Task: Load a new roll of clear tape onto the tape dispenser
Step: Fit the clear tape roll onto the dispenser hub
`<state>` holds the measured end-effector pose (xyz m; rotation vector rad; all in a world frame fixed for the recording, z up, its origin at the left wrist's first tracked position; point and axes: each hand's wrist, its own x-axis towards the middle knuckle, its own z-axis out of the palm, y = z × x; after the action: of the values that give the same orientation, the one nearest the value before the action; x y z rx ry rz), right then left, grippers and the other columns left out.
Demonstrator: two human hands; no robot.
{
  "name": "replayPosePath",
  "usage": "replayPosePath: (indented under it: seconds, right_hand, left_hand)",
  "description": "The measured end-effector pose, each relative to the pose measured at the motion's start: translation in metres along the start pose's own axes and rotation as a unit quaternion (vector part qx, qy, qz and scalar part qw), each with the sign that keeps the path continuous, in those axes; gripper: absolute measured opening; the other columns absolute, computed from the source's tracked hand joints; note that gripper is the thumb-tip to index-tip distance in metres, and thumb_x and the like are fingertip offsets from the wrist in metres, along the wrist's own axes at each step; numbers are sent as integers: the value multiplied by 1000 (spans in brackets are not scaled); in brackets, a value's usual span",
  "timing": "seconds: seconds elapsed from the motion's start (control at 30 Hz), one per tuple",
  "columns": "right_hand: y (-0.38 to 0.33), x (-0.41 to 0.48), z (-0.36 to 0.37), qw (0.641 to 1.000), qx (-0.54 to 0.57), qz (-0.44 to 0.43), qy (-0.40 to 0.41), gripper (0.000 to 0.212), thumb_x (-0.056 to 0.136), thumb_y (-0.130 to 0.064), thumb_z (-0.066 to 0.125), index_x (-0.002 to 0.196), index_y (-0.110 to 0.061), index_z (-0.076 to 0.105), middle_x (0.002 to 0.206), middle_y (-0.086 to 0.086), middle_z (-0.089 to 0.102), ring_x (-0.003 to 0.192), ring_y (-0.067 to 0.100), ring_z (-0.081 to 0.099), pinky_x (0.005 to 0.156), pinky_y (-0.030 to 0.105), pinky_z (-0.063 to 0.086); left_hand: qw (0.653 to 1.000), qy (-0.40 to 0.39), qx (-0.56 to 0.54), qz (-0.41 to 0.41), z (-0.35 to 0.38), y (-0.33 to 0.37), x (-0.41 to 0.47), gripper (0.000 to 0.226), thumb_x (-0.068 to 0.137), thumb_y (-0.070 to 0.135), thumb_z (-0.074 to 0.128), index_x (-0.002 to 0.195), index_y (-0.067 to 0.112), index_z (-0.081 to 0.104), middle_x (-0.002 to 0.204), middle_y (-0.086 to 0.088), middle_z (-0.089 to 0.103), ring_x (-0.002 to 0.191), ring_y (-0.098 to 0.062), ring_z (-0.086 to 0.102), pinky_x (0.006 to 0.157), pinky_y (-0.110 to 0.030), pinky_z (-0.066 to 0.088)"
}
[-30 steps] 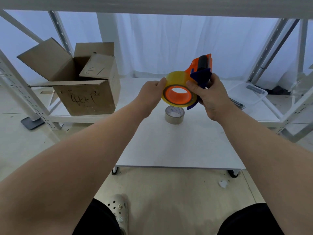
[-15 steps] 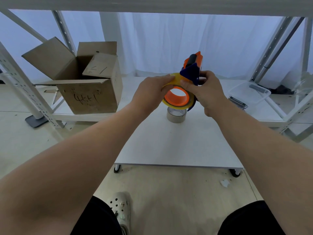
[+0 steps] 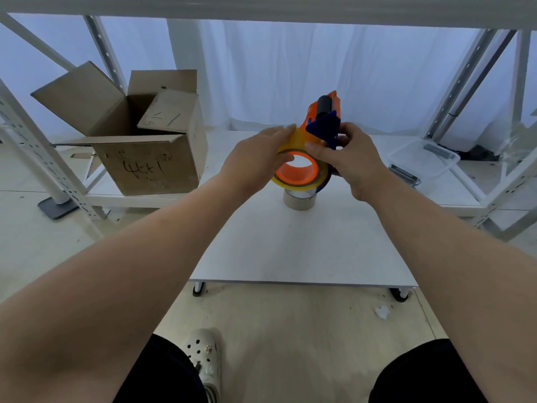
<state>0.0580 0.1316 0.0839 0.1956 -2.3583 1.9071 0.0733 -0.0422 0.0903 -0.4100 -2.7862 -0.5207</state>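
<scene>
One tape roll (image 3: 292, 139) between left hand (image 3: 255, 158) and right hand (image 3: 351, 161)

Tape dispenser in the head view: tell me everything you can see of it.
The tape dispenser is orange plastic with a dark blue guard and a black roller at its top end. It is held in the air above the white table, head pointing up. A yellowish clear tape roll sits on its orange hub. The right hand grips the body, thumb on the roll; the left hand holds the roll's rim. Its handle is hidden.
</scene>
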Motion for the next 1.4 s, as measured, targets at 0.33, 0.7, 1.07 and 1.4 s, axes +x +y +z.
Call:
replayPosePath:
  seconds: [0.33,0.7,1.07,1.4]
  right_hand:
    - [-3,-3,-6,987,158,26,27,40,82,-19,71,116,-19,49,96,-7,63,85,9,65,69,31,58]
    - [1,-2,0,994,109,-16,17,56,77,-17,77,123,-17,45,110,-6,57,96,17,65,83,40,58]
    - [-1,-1,-5,986,164,-20,30,42,82,-15,72,115,-23,49,115,-1,58,91,11,65,83,39,57]
    - [5,-2,-23,967,238,36,-80,62,53,-31,80,111,-19,59,112,4,65,99,22,66,86,43,56]
  left_hand:
    - [928,41,-353,-112,4,-12,-1,43,94,29,55,134,15,49,131,-4,57,115,-24,58,89,-40,54]
    - [990,97,-98,6,-2,-9,-2,42,99,27,44,141,27,42,144,2,47,131,-18,43,105,-25,31]
    - [866,119,-468,-129,8,-3,-5,35,93,21,57,127,12,59,114,0,66,99,-11,63,79,-17,54]
    - [868,-108,-441,-204,-9,10,5,50,87,64,39,115,25,51,113,3,55,101,-16,47,97,-35,36]
